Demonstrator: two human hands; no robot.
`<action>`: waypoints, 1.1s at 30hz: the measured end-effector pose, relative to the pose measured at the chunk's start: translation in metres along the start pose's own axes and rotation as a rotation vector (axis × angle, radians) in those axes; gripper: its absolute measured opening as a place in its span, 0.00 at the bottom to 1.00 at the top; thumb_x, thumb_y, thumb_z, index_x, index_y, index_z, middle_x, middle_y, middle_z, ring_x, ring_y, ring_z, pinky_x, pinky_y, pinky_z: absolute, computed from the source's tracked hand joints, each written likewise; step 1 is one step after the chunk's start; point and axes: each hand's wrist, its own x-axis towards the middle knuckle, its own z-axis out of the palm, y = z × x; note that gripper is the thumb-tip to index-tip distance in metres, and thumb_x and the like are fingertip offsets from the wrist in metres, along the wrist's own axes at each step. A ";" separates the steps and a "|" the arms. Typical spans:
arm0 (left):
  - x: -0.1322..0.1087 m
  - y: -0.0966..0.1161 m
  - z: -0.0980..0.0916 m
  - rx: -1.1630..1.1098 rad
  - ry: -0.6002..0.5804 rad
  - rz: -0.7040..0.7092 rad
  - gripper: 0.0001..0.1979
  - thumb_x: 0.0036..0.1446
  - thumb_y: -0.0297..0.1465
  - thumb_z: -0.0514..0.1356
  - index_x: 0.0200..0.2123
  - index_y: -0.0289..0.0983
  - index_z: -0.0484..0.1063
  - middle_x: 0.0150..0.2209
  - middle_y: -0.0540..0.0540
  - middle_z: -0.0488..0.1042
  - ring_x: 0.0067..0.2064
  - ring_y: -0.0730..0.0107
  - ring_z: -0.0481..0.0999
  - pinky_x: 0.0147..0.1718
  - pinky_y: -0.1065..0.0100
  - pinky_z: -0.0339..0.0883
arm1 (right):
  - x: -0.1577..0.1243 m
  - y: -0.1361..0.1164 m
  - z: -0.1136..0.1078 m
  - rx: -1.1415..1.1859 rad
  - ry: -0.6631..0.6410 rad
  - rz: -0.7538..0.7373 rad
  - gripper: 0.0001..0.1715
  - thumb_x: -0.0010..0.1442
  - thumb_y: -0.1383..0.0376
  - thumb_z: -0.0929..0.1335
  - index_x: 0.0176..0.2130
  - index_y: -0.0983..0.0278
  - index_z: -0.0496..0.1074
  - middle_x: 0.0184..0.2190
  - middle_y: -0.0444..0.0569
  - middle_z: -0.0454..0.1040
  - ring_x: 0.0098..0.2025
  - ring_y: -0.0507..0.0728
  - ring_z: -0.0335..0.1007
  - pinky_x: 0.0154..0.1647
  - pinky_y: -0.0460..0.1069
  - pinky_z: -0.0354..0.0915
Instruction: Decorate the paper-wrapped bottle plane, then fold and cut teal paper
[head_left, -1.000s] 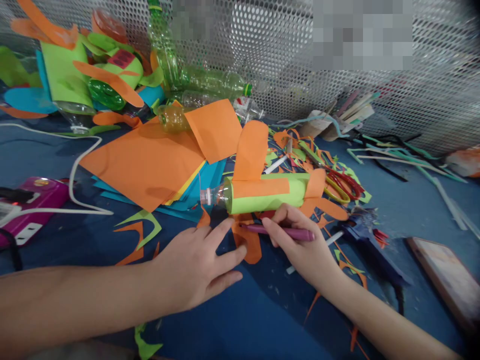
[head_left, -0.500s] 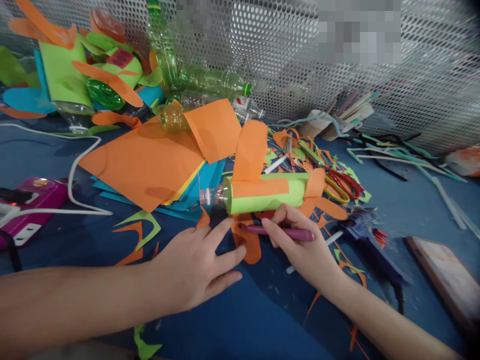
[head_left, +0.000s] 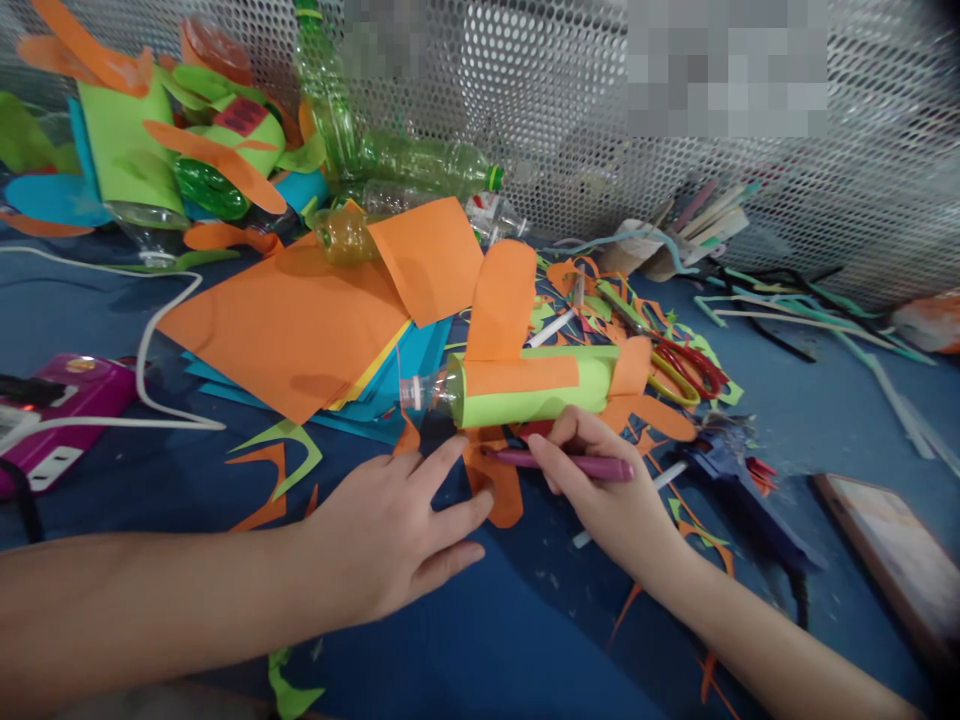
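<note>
Right grip [head_left: 616, 498] holds purple marker [head_left: 609, 467]; left grip [head_left: 390, 535] touches orange flap [head_left: 504, 498].

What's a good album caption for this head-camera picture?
Purple pen in right hand, tip at an orange paper flap beside a green-wrapped bottle.

Left hand [head_left: 396, 535] palm down, fingers spread; right hand [head_left: 613, 503] curled in pinch.

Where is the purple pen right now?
The purple pen is just right of centre in the head view, held in the right hand, its tip at the orange flap below the green-wrapped bottle.
</note>
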 end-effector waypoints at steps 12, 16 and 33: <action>-0.001 0.000 0.000 0.004 -0.003 -0.003 0.17 0.64 0.40 0.47 0.51 0.45 0.68 0.55 0.32 0.62 0.39 0.53 0.72 0.29 0.56 0.71 | 0.000 -0.003 -0.002 0.127 0.127 0.036 0.12 0.61 0.62 0.64 0.27 0.60 0.59 0.16 0.37 0.61 0.20 0.49 0.57 0.22 0.45 0.56; 0.000 0.000 0.001 0.002 -0.001 0.001 0.17 0.64 0.40 0.47 0.51 0.45 0.68 0.54 0.32 0.63 0.37 0.55 0.72 0.28 0.57 0.70 | -0.001 -0.003 -0.002 0.027 0.134 -0.024 0.11 0.56 0.65 0.66 0.26 0.60 0.59 0.20 0.38 0.61 0.22 0.49 0.56 0.23 0.45 0.55; 0.000 0.001 0.000 0.008 -0.007 0.003 0.18 0.64 0.40 0.47 0.52 0.45 0.68 0.55 0.32 0.62 0.38 0.55 0.72 0.29 0.58 0.70 | 0.001 -0.001 -0.001 -0.098 0.170 -0.017 0.14 0.56 0.65 0.65 0.22 0.60 0.57 0.18 0.38 0.60 0.21 0.49 0.55 0.23 0.45 0.55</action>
